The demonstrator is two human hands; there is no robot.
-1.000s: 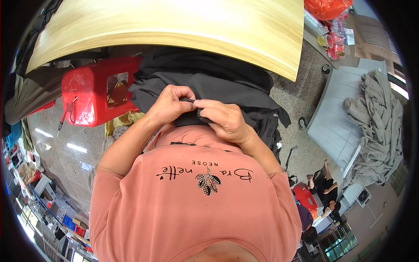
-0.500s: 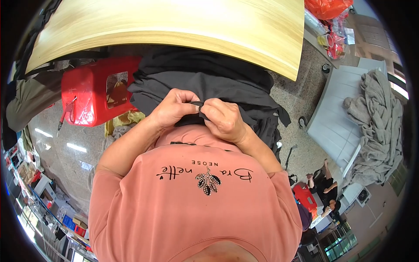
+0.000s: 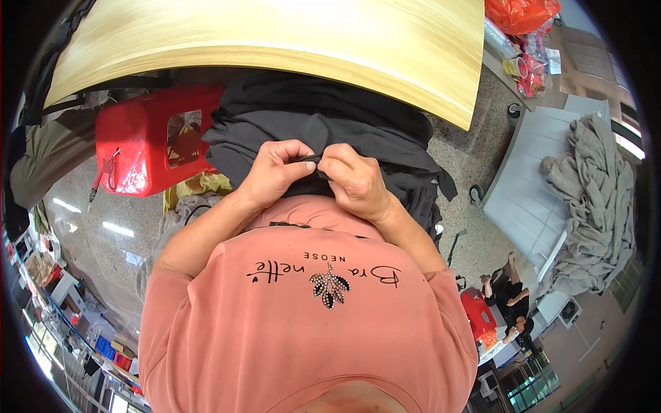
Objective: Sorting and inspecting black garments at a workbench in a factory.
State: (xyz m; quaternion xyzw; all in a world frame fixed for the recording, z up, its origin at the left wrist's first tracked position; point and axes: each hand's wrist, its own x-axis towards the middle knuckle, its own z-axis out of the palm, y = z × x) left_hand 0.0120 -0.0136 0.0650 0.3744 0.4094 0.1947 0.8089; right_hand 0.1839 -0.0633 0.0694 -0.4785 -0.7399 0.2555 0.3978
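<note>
A heap of black cloth (image 3: 296,113) lies across my lap and reaches under the table's near edge. Between thumb and fingers, my left hand (image 3: 277,172) pinches a narrow dark edge of this cloth. My right hand (image 3: 354,180) is closed on the same edge just beside it, fingers curled. The two hands almost touch at their fingertips. What part of the cloth they grip is too small to make out.
A wooden-topped table (image 3: 275,31) spans the front. To the left stands a red plastic stool (image 3: 138,148), with another person's trousered leg (image 3: 55,155) beyond it. At right, grey cloth (image 3: 595,199) is heaped on a pale wheeled table (image 3: 527,179). Another person (image 3: 516,296) sits farther back.
Both hands stay on the black cloth's edge with only a slight shift of the fingers. My right hand has turned a little and sits slightly higher. The view has tilted slightly.
</note>
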